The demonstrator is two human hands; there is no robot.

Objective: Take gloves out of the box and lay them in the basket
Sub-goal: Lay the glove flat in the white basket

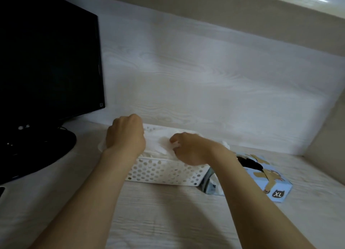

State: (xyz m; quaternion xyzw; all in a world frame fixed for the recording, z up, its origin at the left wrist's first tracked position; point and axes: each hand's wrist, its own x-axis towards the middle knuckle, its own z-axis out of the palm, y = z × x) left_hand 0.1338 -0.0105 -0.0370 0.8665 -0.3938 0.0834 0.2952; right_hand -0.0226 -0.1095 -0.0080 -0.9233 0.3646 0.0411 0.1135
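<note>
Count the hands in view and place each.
2. The left hand grips gloves at the white basket's left end; the right hand pinches them over its right half. None hidden.

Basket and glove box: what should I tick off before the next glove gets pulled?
1. Basket upright on desk: ok.
2. Gloves lying in basket: ok.
3. Right hand free: not ok, it pinches the gloves.
4. Left hand free: cannot tell, its curled fingers are out of sight.
5. Box beside basket, opening up: ok.
6. Gloves left in box: cannot tell, opening is dark.
</note>
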